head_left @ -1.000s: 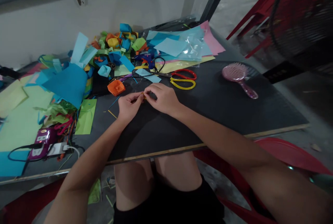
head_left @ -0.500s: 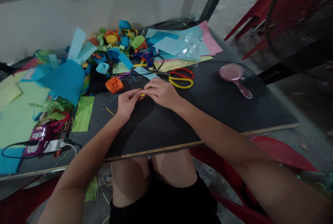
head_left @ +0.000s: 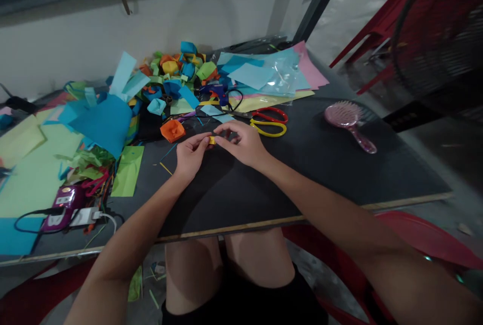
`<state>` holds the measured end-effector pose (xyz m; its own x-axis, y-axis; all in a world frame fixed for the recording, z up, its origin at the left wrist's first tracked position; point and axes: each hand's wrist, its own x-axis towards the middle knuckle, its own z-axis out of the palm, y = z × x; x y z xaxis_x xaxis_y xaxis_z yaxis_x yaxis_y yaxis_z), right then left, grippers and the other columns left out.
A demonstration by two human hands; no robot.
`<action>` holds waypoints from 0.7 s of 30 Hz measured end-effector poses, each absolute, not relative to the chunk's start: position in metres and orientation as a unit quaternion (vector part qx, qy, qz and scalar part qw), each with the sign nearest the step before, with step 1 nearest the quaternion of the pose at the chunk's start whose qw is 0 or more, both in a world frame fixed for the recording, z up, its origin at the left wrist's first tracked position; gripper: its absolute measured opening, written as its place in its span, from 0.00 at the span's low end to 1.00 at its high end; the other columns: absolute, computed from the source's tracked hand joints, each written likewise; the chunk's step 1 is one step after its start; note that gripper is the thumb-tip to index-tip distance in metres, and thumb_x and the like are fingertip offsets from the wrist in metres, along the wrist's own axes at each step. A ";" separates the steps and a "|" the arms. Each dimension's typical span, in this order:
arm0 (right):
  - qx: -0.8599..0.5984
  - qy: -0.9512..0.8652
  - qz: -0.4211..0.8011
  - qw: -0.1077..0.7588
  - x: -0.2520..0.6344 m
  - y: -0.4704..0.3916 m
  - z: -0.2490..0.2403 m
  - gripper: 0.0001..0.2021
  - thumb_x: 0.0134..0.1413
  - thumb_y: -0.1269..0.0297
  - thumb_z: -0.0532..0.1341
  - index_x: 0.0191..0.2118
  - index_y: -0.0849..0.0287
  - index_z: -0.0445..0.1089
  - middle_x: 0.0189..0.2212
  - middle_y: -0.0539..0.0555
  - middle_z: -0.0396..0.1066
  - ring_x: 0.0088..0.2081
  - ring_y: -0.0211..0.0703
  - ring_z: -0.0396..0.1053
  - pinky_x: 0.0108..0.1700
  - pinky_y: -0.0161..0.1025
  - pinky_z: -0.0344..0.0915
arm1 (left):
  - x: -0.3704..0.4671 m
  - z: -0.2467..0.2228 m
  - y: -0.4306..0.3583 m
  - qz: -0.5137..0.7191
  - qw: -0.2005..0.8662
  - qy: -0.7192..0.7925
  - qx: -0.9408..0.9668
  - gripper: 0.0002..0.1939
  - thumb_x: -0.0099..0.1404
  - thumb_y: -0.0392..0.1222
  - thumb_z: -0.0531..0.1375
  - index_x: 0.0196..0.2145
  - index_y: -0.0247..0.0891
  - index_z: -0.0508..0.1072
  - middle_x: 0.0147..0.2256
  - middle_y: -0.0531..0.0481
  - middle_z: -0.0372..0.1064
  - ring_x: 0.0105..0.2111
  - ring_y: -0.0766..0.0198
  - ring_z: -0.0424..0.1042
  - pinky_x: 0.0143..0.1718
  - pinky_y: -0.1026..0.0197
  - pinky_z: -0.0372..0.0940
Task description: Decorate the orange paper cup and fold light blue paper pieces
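My left hand (head_left: 189,156) is closed, pinching a small yellow folded paper piece (head_left: 212,140) between thumb and fingers. From the other side, my right hand (head_left: 243,144) has its thumb tip at the paper's right end. Its fingers are lifted and apart, above the paper. An orange folded paper shape (head_left: 172,131) lies just beyond my left hand. Behind my right hand are scissors (head_left: 269,122) with one red and one yellow handle. Thin paper strips are scattered left of my left hand.
A heap of colourful folded paper (head_left: 171,71) lies at the back, with a blue glue gun (head_left: 219,92) before it. Paper sheets (head_left: 249,74) fill the back right. A pink hairbrush (head_left: 345,116) lies right. A purple power adapter (head_left: 64,207) and cables sit left, and a fan (head_left: 433,48) stands right.
My right fingers have lifted and spread away from the yellow paper, leaving the thumb at its end and more paper visible. The whole view has shifted slightly, with things appearing lower.
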<state>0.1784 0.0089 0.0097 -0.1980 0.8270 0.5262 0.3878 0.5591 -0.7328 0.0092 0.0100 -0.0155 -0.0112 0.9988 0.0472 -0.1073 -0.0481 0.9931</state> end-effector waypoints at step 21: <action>-0.427 -0.594 0.475 0.489 0.175 0.014 -0.002 0.19 0.46 0.49 0.68 0.37 0.59 0.78 0.27 0.53 0.76 0.24 0.36 0.69 0.19 0.30 0.62 | 0.007 -0.008 0.003 0.527 0.411 0.462 0.583 0.16 0.59 0.45 0.65 0.43 0.38 0.80 0.41 0.45 0.79 0.37 0.60 0.79 0.45 0.56 0.75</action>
<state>0.1748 0.0142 -0.0019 -0.1567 0.9720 0.1752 0.0417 0.1837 -0.9821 0.0068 0.0028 -0.0075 0.0180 0.9721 0.2341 0.1065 -0.2346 0.9662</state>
